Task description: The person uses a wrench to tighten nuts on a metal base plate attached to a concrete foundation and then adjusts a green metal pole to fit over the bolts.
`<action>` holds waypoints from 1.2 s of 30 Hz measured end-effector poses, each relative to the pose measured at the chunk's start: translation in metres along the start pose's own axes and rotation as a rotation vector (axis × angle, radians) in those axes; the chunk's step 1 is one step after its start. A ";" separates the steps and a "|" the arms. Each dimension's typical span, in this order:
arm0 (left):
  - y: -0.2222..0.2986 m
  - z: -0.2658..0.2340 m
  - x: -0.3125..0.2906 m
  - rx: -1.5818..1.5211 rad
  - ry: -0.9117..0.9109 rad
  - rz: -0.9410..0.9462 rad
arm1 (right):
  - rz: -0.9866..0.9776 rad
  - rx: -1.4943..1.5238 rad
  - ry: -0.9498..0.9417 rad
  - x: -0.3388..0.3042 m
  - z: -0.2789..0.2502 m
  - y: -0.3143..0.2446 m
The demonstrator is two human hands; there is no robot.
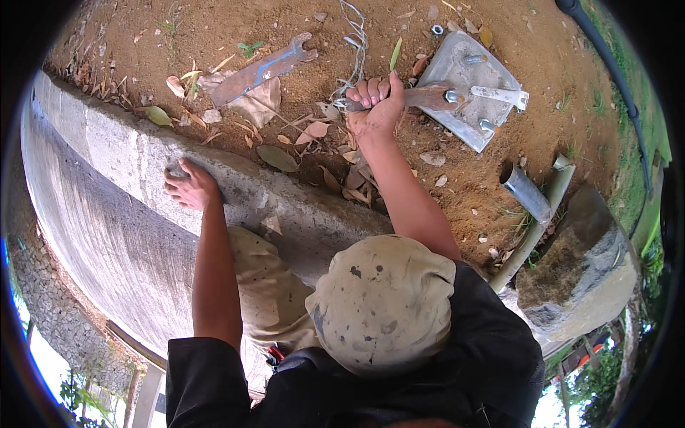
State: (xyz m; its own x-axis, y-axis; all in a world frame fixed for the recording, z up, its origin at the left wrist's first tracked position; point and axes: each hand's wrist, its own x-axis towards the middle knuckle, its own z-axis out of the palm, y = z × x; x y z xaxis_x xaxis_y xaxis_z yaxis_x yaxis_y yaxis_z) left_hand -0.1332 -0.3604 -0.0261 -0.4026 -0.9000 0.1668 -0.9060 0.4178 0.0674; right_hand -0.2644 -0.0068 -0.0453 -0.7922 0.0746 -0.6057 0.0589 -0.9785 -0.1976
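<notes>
My right hand [376,107] is wrapped round the handle of a rusty wrench [424,97]. The wrench's jaw end is at a nut on a bolt [452,96] rising from a square grey base plate [465,132] set on the soil. Two other bolts [476,59] [489,126] and a pale metal strip [499,95] stand on the plate. My left hand [193,187] rests on the concrete curb [246,187], fingers apart and slightly bent. A second rusty wrench [264,70] with blue paint traces lies beyond the curb.
A loose nut [437,30] lies near the plate and tangled wire [359,46] lies left of it. At right are a short metal pipe [526,191], a longer pipe [535,225], a big rock [581,264] and a black hose [606,68]. My bent knee [382,303] is near.
</notes>
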 end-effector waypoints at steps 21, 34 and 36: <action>-0.016 0.005 0.008 -0.004 -0.042 0.058 | 0.294 -0.287 0.038 -0.067 -0.053 -0.057; 0.134 -0.029 -0.202 -0.591 -0.431 1.104 | -1.109 -2.023 0.605 -0.242 -0.170 -0.360; 0.148 -0.025 -0.218 -0.511 -0.590 1.097 | -1.020 -2.174 1.014 -0.283 -0.193 -0.401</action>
State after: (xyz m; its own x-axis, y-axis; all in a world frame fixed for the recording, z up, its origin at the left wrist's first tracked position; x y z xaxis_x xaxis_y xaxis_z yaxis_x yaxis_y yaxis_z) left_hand -0.1764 -0.0989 -0.0276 -0.9959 0.0620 -0.0657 0.0156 0.8342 0.5512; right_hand 0.0534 0.4018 0.0560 -0.6388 0.7397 0.2116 0.7164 0.6722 -0.1868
